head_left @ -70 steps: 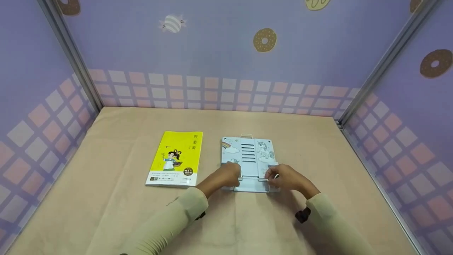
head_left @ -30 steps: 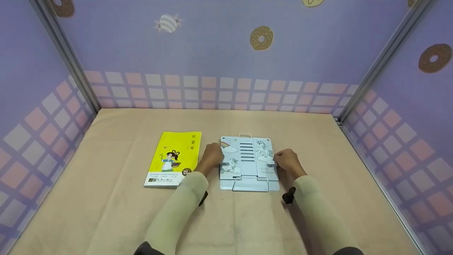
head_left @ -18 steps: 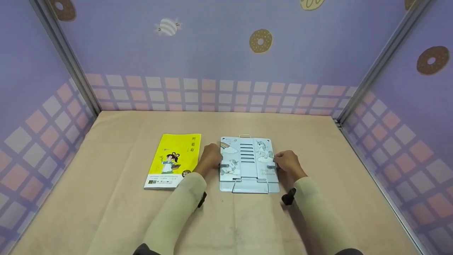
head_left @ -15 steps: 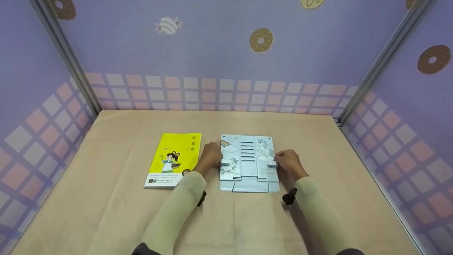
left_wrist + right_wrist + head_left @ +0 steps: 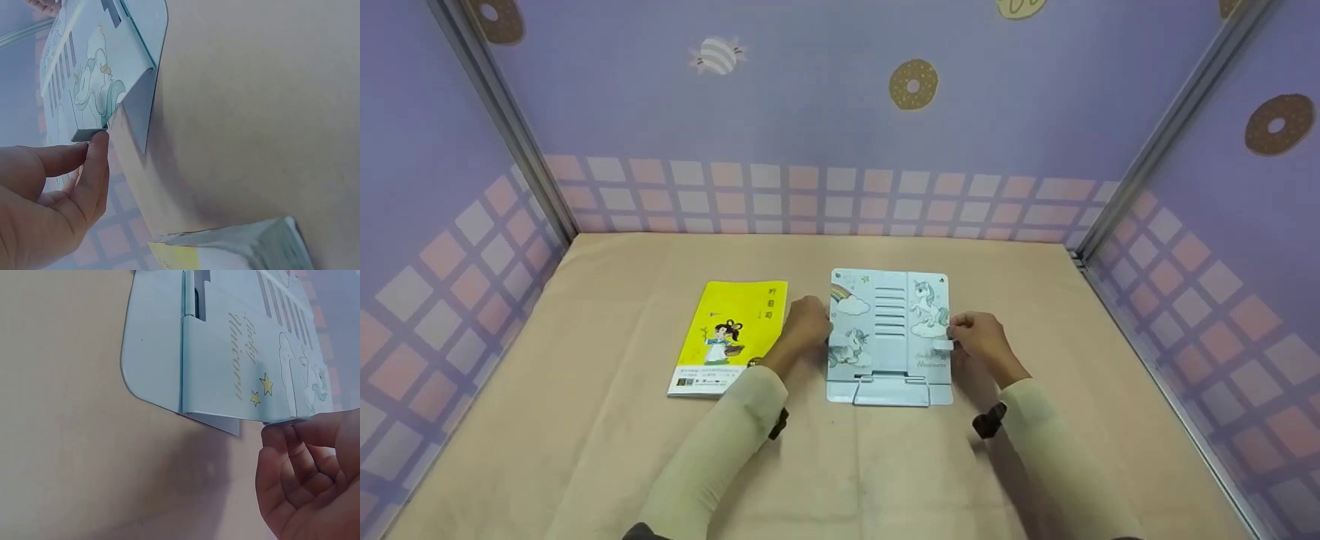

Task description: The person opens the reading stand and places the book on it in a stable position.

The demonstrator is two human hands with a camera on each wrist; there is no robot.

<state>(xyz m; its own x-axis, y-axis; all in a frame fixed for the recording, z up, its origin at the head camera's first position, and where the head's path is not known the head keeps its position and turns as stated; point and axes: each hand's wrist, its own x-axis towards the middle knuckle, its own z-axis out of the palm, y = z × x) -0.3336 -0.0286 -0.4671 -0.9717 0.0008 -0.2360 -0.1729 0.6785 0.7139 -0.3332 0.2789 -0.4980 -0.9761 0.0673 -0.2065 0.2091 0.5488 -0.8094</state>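
A pale blue book stand with unicorn pictures stands mid-table, its back panel tilted up from the flat base. My left hand pinches a side clip at the panel's left edge between thumb and fingers. At the opposite edge my right hand pinches the panel by the right clip, thumb above and fingers beneath. In the right wrist view a gap shows between panel and base, with the hinge along the near side. A folded ledge lies at the stand's front.
Left of the stand lies a yellow book, partly covered by my left forearm. A beige cloth covers the table. Purple patterned walls enclose the back and both sides.
Both hands moved from the stand's front ledge to its side edges. The back panel has since risen from lying flat to a tilt, hiding the wire loop behind it. The book stayed put.
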